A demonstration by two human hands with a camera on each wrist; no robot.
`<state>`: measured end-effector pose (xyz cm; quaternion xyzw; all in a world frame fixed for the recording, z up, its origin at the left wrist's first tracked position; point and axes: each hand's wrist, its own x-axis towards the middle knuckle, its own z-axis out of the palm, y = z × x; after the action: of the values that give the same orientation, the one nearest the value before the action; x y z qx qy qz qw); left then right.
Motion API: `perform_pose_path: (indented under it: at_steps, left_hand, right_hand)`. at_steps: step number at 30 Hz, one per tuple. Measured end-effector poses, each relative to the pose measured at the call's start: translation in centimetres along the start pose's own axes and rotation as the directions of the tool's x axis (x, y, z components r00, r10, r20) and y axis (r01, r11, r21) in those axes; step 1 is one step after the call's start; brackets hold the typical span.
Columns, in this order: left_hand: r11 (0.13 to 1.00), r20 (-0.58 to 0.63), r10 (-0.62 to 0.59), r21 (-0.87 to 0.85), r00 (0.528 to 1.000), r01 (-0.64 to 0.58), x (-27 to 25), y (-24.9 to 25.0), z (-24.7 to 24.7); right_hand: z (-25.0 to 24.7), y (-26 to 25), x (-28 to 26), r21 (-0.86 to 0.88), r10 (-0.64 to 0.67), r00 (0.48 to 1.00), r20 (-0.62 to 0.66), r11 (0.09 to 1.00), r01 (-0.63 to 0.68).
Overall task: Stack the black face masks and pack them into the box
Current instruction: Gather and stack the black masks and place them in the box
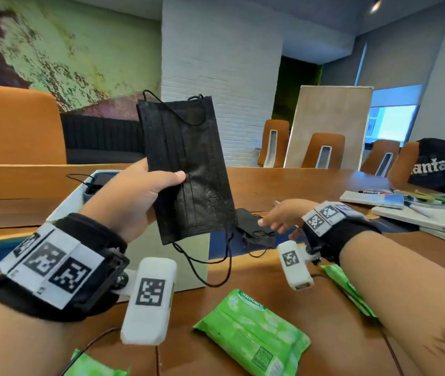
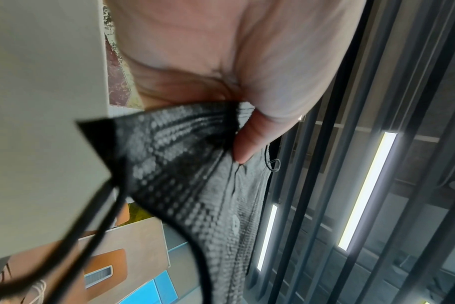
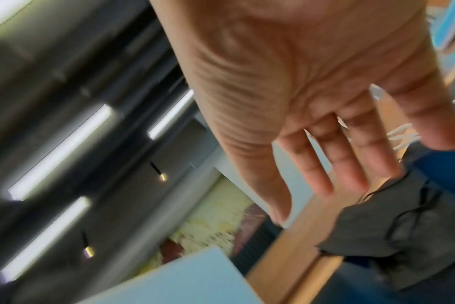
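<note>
My left hand holds a black face mask upright above the table, thumb on its front, ear loops dangling below. In the left wrist view the thumb pinches the mask against the fingers. The open box, pale with a white rim, stands under that hand, with something dark and a black loop inside at its far end. A second black mask lies crumpled on the table to the box's right. My right hand hovers at it with fingers straight and spread, holding nothing; the mask lies just beyond the fingertips.
Green wipe packs lie on the wooden table near me, one more at the right and one at the bottom left. White boards, pens and coloured items clutter the right side. Orange chairs line the far edge.
</note>
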<state>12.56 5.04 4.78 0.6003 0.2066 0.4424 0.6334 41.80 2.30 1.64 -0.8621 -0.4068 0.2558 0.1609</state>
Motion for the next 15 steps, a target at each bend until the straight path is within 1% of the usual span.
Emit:
perform_pose_path:
  at_steps: [2, 4, 5, 6, 9, 12, 15]
  left_hand:
    - [1.000, 0.015, 0.000, 0.009, 1.000, 0.000, 0.1, 0.0, -0.2]
    - [1.000, 0.020, -0.001, 0.011, 1.000, 0.001, 0.3, 0.1, -0.5]
    - [1.000, 0.018, 0.000, 0.010, 1.000, 0.000, 0.4, 0.2, -0.8]
    - [1.000, 0.012, 0.001, 0.008, 1.000, -0.001, 0.6, 0.2, -1.1]
    - [1.000, -0.018, 0.007, -0.014, 1.000, -0.007, 1.0, 0.3, -1.9]
    - [0.999, -0.029, 0.005, -0.048, 1.000, -0.007, 1.4, 0.3, -2.5]
    - [0.996, -0.022, -0.001, -0.085, 1.000, -0.001, 1.6, 0.1, -2.7]
  right_hand:
    - [0.3, -0.9, 2.1, -0.248, 0.067, 0.997, 0.030, 0.967, -0.057]
    - [0.7, -2.0, 3.6, -0.464, 0.051, 0.998, -0.027, 0.884, -0.058]
    - [0.8, -2.5, 4.4, -0.517, 0.032, 0.998, -0.058, 0.854, -0.057]
    - [1.0, -3.0, 5.0, -0.547, 0.021, 0.997, -0.071, 0.835, -0.056]
    - [1.9, -4.1, 6.9, -0.608, 0.058, 0.996, -0.066, 0.790, -0.086]
    - [2.6, -5.3, 7.3, -0.687, 0.090, 0.995, -0.045, 0.720, -0.097]
    - [3.0, -6.0, 8.1, -0.696, 0.056, 0.995, -0.081, 0.711, -0.097]
